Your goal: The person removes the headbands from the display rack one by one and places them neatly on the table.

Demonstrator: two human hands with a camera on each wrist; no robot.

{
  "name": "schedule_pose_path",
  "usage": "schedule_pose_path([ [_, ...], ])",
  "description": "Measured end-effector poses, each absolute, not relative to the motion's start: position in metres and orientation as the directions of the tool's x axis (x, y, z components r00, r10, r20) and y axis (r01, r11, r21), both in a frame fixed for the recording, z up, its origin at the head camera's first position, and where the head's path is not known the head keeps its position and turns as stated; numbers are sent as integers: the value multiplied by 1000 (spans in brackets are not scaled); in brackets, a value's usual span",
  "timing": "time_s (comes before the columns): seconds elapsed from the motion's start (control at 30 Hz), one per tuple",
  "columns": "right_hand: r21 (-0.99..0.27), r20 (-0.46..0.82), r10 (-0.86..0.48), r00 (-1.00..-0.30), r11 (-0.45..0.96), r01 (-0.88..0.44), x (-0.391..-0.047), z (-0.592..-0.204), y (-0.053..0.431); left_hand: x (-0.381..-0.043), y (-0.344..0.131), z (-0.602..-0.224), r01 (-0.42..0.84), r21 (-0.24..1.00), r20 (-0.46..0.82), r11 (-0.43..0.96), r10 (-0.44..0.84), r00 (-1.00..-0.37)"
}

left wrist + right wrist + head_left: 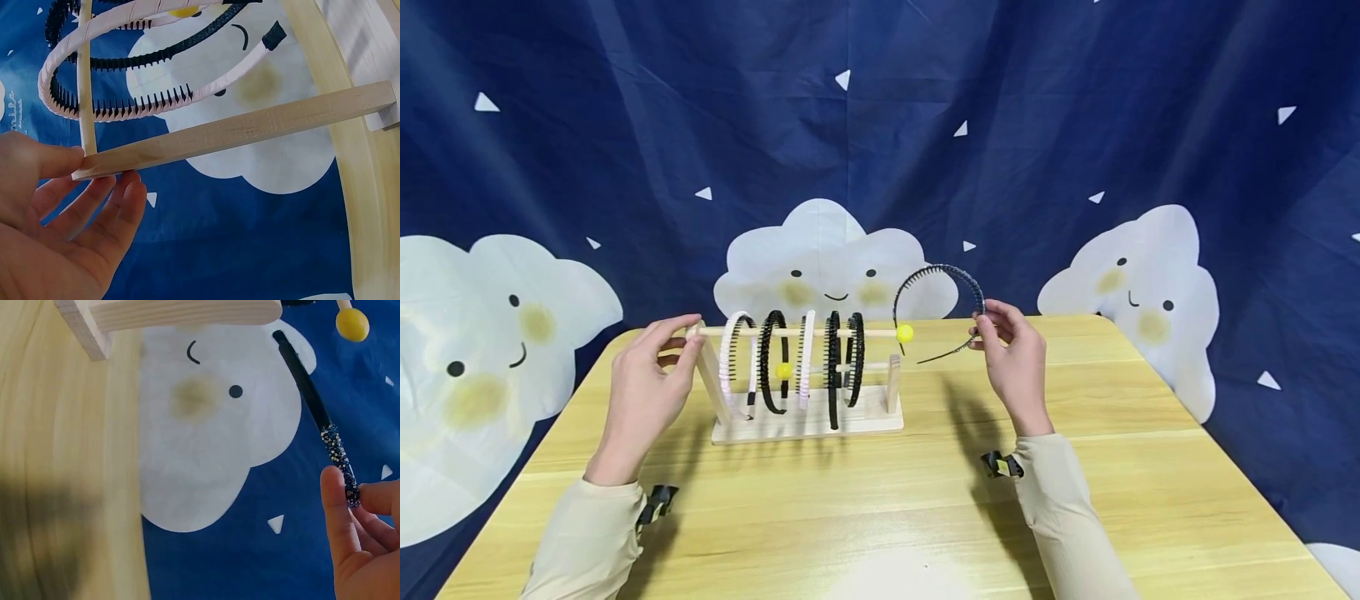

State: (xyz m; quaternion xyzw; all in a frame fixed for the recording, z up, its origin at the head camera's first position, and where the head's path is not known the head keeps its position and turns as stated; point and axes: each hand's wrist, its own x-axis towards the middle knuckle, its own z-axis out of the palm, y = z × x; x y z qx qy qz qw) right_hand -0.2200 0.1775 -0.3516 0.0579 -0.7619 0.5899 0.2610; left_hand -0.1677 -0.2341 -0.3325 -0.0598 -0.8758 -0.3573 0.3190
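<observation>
The right hand (1017, 358) has a narrow pinch on a slim headband (315, 409), thumb on one side and fingers on the other, only the band's thickness between them. Seen from the head, the headband is up off the desk (850, 500), its loop lying at 10 o'clock from that grip; the pinch falls between 3 and 4 o'clock on the ring, and the gap between the band's two ends sits near 7. The ring's 9 o'clock edge comes close by the yellow ball (905, 333) at the tip of the upper rod (880, 332); whether the rod runs inside the loop, I cannot tell.

The headband is dark, with a row of fine teeth along its inner side. The right wrist's view shows a plain black length towards one end and, by the fingers, a stretch crusted with small glittering beads.

At 9 o'clock from the right hand, the left hand (651, 387) pinches the top of the left upright (237, 132) of a wooden stand (868, 422), its grip brought down to the wood's thickness. Five more headbands (833, 367) hang on the stand: from 9 towards 3 o'clock, pale pink, black, pale pink, black, black.
</observation>
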Motion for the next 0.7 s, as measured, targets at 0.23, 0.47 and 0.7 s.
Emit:
schedule_pose_path([
  [0.23,-953,292,244,-925,155,-260,-235,-369,185,-168,-235,-334,329,590,596,737,-123,-793],
  [0.47,-975,210,239,-948,118,-186,-250,-389,192,-169,-235,-333,332,577,609,746,-121,-784],
  [0.7,-994,103,201,-974,44,-96,-264,-415,200,-169,-236,-334,330,577,604,747,-118,-788],
])
